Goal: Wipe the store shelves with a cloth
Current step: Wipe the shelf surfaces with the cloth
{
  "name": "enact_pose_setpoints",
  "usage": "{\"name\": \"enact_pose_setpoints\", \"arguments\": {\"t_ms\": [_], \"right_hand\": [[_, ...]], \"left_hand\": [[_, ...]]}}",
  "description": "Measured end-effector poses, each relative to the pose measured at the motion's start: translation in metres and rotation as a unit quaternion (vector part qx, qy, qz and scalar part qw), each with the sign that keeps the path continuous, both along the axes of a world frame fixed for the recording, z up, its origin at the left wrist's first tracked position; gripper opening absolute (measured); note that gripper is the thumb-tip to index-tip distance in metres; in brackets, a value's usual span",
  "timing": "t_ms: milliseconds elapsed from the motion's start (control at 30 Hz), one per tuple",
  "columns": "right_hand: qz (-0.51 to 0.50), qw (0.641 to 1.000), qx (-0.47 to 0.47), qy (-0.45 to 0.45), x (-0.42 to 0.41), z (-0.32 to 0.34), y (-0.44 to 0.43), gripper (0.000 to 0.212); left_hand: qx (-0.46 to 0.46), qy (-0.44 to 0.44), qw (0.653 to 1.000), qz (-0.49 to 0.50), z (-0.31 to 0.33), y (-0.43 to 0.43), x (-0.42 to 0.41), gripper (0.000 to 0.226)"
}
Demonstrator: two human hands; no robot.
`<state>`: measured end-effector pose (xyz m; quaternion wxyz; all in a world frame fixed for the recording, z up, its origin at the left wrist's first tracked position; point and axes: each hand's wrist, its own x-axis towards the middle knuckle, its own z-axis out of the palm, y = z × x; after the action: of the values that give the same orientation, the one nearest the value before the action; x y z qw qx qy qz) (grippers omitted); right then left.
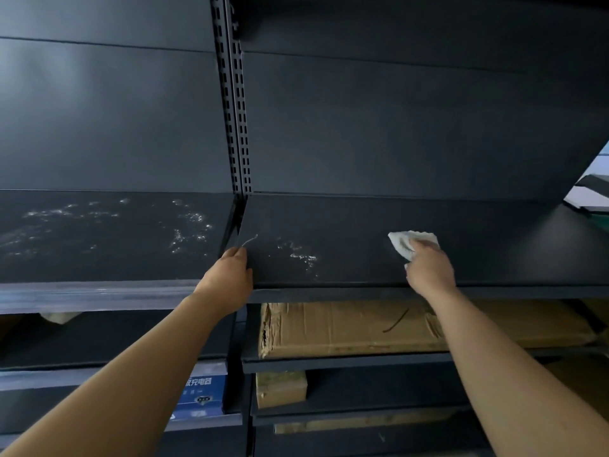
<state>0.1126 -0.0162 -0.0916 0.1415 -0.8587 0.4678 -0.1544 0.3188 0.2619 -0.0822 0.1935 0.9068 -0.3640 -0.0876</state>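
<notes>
A dark metal shelf (pixel 362 222) runs across the right bay at chest height, with pale dust smears near its left front. My right hand (pixel 430 268) presses a crumpled white cloth (pixel 412 242) flat onto this shelf, right of its middle. My left hand (pixel 230 275) grips the shelf's left front corner, fingers over the top. The neighbouring left shelf (pixel 108 232) carries many whitish dust marks.
A slotted upright post (pixel 235 103) divides the two bays. A flat cardboard box (pixel 349 328) lies on the shelf below, a smaller box (pixel 280 389) lower down. A blue printed package (pixel 201 395) stands at lower left. Dark back panels rise behind.
</notes>
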Motion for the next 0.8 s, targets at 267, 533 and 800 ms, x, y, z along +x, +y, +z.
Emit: {"name": "enact_pose_setpoints", "arguments": {"t_ms": [267, 533, 800], "right_hand": [[0.238, 0.964, 0.104, -0.064, 0.059, 0.011, 0.096, 0.057], [0.176, 0.977, 0.086, -0.082, 0.086, 0.013, 0.038, 0.061], [0.370, 0.924, 0.087, -0.041, 0.128, 0.008, 0.104, 0.051]], "left_hand": [[0.076, -0.102, 0.992, 0.020, 0.011, 0.014, 0.011, 0.035], [0.079, -0.069, 0.990, 0.091, 0.007, 0.043, 0.036, 0.029], [0.073, -0.062, 0.991, 0.091, 0.010, 0.048, 0.037, 0.039]]}}
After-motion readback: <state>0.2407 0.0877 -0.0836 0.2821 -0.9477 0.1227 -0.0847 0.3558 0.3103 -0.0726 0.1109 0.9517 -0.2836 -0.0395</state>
